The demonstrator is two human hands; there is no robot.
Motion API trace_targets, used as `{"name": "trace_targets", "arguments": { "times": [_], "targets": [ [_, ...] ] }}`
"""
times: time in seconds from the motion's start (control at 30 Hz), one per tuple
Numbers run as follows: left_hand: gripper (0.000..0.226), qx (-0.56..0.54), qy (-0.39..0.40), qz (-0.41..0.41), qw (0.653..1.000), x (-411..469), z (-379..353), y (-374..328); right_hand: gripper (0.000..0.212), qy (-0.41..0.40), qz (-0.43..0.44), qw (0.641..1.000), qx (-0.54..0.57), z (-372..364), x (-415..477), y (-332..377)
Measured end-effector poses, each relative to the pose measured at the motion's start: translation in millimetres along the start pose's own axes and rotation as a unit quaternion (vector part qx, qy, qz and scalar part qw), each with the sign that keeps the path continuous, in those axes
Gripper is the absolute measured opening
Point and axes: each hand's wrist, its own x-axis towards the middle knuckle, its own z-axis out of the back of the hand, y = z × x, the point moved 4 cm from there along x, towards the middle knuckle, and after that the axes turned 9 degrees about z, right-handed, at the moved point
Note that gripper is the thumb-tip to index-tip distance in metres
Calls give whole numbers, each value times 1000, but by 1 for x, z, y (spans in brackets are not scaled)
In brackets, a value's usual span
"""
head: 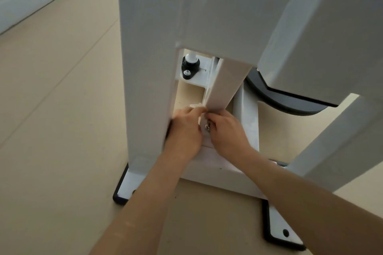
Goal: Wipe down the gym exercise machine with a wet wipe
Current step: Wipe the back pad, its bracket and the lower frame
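White wet wipe [196, 106] is sitting at six o'clock of the slanted post [226, 85], where left hand [185, 130] and right hand [227, 131] are pinching it, seemingly stretching it round the post's edge.

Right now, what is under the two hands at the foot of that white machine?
A wet wipe peeks out, pinched by the left hand and right hand. A bolt on the white base plate shows between them. The rest of wipe and plate is covered.

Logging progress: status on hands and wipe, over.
Hands: left hand and right hand pinch wet wipe. Wipe at foot of angled strut. Nearby: bolt between hands.
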Motion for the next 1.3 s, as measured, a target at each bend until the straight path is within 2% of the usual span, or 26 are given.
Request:
{"name": "trace_targets", "arguments": {
  "times": [0.07,0.17,0.27,0.37,0.43,0.53,0.67,0.77,0.87,0.93,1.0,1.13,1.3],
  "targets": [
    [50,24,-10,-21,999,-10,3,-3,30,35,4,999,-21,1,10,-3],
    [53,46,33,-24,998,-15,-7,-3,24,34,-22,998,-50,6,12,-6],
    [41,29,79,10,996,-6,-17,1,23,-4,-44,998,-50,9,6,-5],
    [30,98,47,-23,994,-6,-22,-1,18,-13,-58,996,-70,6,-4,-6],
    [42,159,33,-71,984,-14,-24,0,17,-25,-68,995,-75,5,-10,-4],
    [54,181,38,-115,976,-28,-25,-2,18,-6,-95,994,-60,6,-20,0],
    [39,184,32,-166,968,-57,-27,4,16,12,-50,996,-70,3,-52,20],
    [35,202,-12,-129,971,-73,-16,13,6,-4,-19,1000,-23,-2,-58,20],
    [39,240,-23,-76,968,-70,-8,13,22,-42,33,998,16,-12,-51,25],
    [45,262,-2,-62,963,-65,-8,17,35,-21,69,997,21,-19,-51,28],
    [46,247,13,-74,966,-66,-9,19,37,-10,104,994,13,-17,-58,25],
    [51,221,53,-144,963,-92,-23,7,23,-53,107,993,-5,5,-84,11],
    [59,256,129,-148,946,-93,-42,-26,20,-23,85,996,-31,23,-87,-30]
  ]
}}
